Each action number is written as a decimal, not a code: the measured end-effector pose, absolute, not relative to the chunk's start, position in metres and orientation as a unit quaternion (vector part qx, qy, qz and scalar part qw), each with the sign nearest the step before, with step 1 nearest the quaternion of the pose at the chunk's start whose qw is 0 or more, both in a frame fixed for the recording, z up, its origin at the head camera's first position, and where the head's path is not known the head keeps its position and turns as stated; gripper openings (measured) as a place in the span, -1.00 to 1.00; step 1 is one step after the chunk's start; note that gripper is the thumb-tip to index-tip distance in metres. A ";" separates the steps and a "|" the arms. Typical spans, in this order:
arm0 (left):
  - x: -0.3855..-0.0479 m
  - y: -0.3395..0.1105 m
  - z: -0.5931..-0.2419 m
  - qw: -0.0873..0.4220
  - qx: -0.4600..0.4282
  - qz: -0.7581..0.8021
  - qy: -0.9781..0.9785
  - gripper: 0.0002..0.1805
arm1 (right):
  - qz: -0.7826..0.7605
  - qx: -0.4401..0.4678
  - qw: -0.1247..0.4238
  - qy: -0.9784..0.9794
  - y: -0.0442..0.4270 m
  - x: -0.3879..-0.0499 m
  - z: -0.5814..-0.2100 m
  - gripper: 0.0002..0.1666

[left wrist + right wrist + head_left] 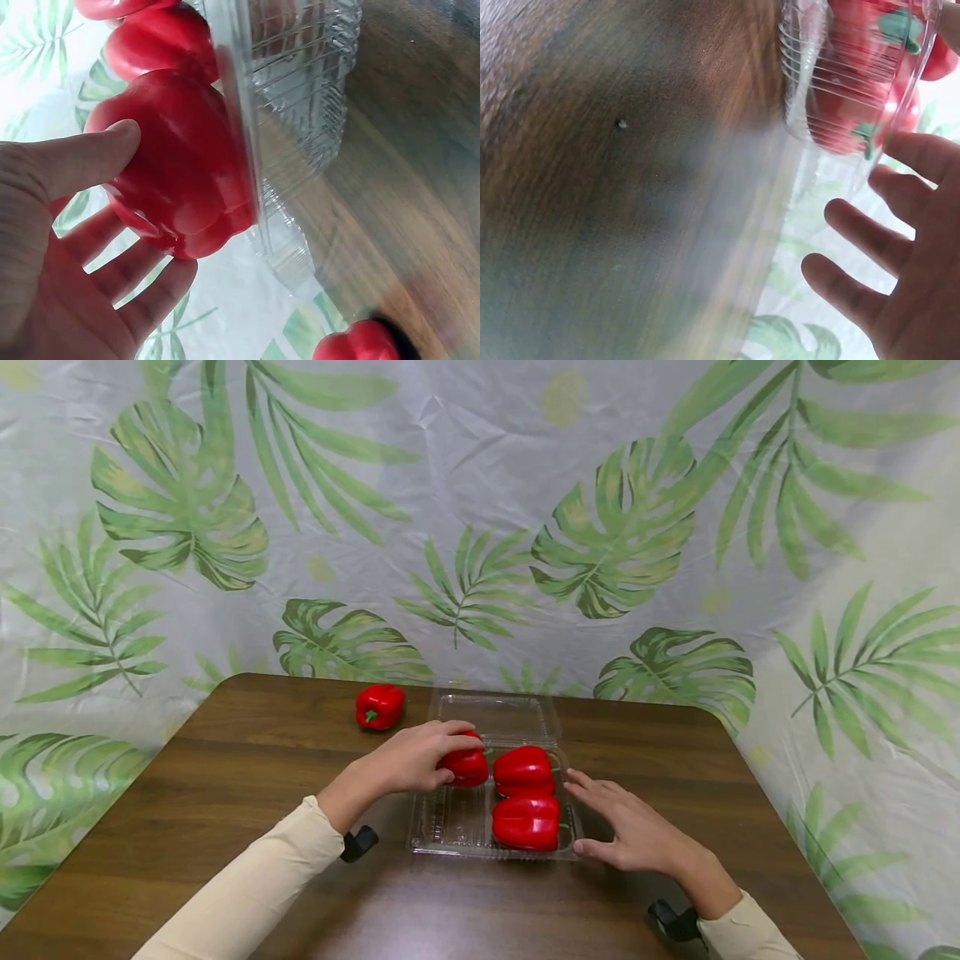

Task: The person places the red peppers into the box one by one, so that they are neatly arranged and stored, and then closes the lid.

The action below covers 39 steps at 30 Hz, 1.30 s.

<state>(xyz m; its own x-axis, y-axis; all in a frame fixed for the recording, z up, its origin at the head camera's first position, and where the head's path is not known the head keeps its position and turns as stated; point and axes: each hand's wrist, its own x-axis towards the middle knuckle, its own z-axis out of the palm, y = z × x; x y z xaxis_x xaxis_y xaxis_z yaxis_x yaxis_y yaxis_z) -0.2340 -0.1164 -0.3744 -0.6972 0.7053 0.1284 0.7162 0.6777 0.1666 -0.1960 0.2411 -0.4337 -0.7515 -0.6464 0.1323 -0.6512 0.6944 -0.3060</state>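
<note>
Bell pepper [469, 768], pinched by the left hand [420, 756] at the far-left corner of the clear container [452, 832], could roll askew if released unevenly, while the right hand [637, 828] spreads beside the right edge.

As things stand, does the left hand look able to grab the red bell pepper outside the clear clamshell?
Probably not yet: the left hand is gripping another bell pepper at the clamshell. Otherwise, nothing visible blocks the loose pepper.
</note>
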 end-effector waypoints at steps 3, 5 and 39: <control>-0.235 -0.115 -0.378 0.026 -0.389 -0.098 -0.916 -0.40 | 0.164 0.353 0.009 -0.921 0.241 -0.196 -0.435 -0.10; -0.236 -0.114 -0.380 0.021 -0.388 -0.095 -0.916 -0.39 | 0.162 0.353 0.011 -0.921 0.242 -0.196 -0.435 -0.10; -0.238 -0.113 -0.406 -0.012 -0.385 -0.099 -0.918 -0.41 | 0.169 0.357 0.017 -0.919 0.238 -0.196 -0.440 -0.09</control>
